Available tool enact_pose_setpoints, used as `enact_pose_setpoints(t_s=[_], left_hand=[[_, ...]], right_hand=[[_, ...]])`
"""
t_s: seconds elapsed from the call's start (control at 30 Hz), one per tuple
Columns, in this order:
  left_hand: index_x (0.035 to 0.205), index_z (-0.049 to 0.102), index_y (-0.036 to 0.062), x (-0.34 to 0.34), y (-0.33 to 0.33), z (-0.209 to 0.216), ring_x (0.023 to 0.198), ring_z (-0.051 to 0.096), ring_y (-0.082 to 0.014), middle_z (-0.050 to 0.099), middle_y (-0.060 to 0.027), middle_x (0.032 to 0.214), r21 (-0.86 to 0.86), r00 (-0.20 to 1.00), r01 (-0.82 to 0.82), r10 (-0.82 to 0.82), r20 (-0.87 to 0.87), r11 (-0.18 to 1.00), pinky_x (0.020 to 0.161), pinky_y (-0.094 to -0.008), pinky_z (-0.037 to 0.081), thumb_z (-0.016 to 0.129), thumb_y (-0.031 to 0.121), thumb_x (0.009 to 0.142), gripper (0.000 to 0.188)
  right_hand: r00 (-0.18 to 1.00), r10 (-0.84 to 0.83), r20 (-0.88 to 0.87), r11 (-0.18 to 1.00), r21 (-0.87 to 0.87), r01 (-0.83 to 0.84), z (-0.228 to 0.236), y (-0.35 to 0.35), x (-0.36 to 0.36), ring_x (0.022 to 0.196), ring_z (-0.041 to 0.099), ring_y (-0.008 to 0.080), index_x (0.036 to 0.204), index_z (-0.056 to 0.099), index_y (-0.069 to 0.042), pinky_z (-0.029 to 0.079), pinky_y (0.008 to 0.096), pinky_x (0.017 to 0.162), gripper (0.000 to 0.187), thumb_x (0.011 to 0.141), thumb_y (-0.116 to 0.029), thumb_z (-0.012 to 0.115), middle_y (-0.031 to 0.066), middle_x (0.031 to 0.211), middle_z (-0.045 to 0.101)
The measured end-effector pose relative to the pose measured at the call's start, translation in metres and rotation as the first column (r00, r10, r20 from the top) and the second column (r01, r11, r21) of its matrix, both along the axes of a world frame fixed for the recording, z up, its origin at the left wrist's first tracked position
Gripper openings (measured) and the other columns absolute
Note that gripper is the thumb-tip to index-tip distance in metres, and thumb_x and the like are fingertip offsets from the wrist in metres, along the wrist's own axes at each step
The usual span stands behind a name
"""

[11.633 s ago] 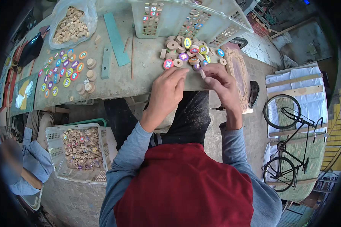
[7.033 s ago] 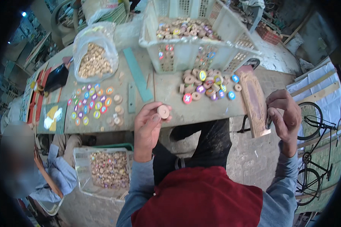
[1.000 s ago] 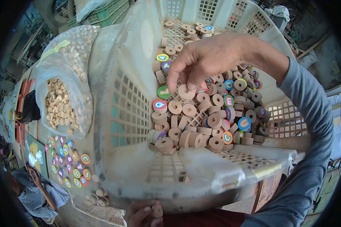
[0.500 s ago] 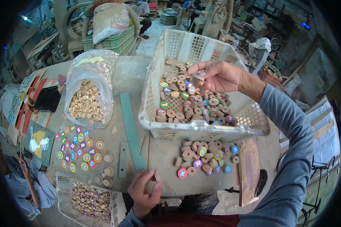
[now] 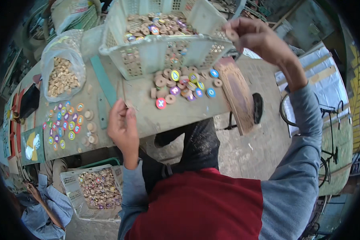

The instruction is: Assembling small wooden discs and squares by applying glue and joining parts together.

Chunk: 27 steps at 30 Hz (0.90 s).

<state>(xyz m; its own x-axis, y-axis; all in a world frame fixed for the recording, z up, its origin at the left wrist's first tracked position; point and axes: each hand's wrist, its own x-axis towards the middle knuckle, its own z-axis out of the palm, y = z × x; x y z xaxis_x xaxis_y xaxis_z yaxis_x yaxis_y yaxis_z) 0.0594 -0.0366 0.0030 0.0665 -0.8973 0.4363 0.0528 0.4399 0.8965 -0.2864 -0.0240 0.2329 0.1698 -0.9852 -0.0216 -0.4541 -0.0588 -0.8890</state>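
Note:
My right hand (image 5: 257, 39) is raised beside the right end of the big white plastic crate (image 5: 148, 45). Its fingers pinch a small round wooden disc (image 5: 231, 35) with a hole in the middle. Over the table's front edge, my left hand (image 5: 124, 130) is closed, thumb against fingers, on a small wooden piece (image 5: 129, 105) showing only its thin edge. Between my hands, in front of the crate, lies a loose pile of wooden discs (image 5: 161, 81), some with coloured letter faces. More such discs (image 5: 154, 30) lie inside the crate.
Left on the table are a plastic bag of wooden pieces (image 5: 62, 78), coloured letter rounds (image 5: 64, 124) and a green strip (image 5: 104, 80). A worn wooden board (image 5: 238, 94) juts past the right edge. Lower left, a crate of discs (image 5: 98, 188) stands near another person's arm (image 5: 48, 208).
My view has tilted downward, so the table sits higher and my torso shows. My right hand has moved right, from over the crate to its right end, still holding a disc.

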Motion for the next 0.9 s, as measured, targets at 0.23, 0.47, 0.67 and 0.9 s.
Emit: enact_pose_setpoints(t_s=[0.23,0.47,0.67,0.9], left_hand=[[0.132,0.052,-0.0048,0.001,0.005,-0.001,0.1,0.062,-0.0167,0.063,-0.0154,0.113,0.005,1.0,0.007,-0.007,0.006,1.0,0.085,-0.0296,0.055,0.05,0.001,0.097,0.035],[0.132,0.051,-0.0045,-0.002,0.007,0.001,0.105,0.062,-0.0182,0.062,-0.0163,0.117,0.034,0.999,-0.013,0.011,0.038,0.999,0.086,-0.0292,0.055,0.05,0.001,0.097,0.035],[0.13,0.054,-0.005,-0.005,0.006,0.002,0.095,0.063,-0.0145,0.065,-0.0165,0.112,0.022,0.998,-0.042,0.043,-0.055,0.999,0.081,-0.028,0.055,0.055,-0.003,0.094,0.036],[0.13,0.053,-0.0048,-0.005,0.006,0.004,0.095,0.063,-0.0143,0.065,-0.0162,0.112,0.032,0.998,-0.042,0.043,-0.035,0.999,0.081,-0.0275,0.056,0.055,-0.003,0.095,0.036]], right_hand=[[0.809,-0.18,-0.56,0.978,-0.192,0.085,-0.09,0.086,-0.037,0.091,0.06,0.0181,0.117,0.06,-0.003,0.048,0.0316,0.082,0.032,0.086,-0.004,0.064,0.0049,0.097,0.061],[0.708,-0.159,-0.688,0.981,-0.191,0.035,-0.132,0.106,-0.053,0.109,0.053,0.0306,0.116,0.064,-0.009,0.043,0.0406,0.095,0.033,0.083,-0.01,0.067,0.0119,0.111,0.057],[0.691,-0.224,-0.687,0.969,-0.232,0.083,-0.144,0.11,-0.059,0.106,0.054,0.0298,0.124,0.061,-0.007,0.043,0.0401,0.095,0.039,0.086,-0.009,0.063,0.0129,0.113,0.058],[0.664,-0.247,-0.706,0.963,-0.257,0.084,-0.15,0.108,-0.053,0.103,0.055,0.0304,0.113,0.069,-0.004,0.044,0.0388,0.092,0.03,0.084,-0.012,0.067,0.0132,0.104,0.061]])
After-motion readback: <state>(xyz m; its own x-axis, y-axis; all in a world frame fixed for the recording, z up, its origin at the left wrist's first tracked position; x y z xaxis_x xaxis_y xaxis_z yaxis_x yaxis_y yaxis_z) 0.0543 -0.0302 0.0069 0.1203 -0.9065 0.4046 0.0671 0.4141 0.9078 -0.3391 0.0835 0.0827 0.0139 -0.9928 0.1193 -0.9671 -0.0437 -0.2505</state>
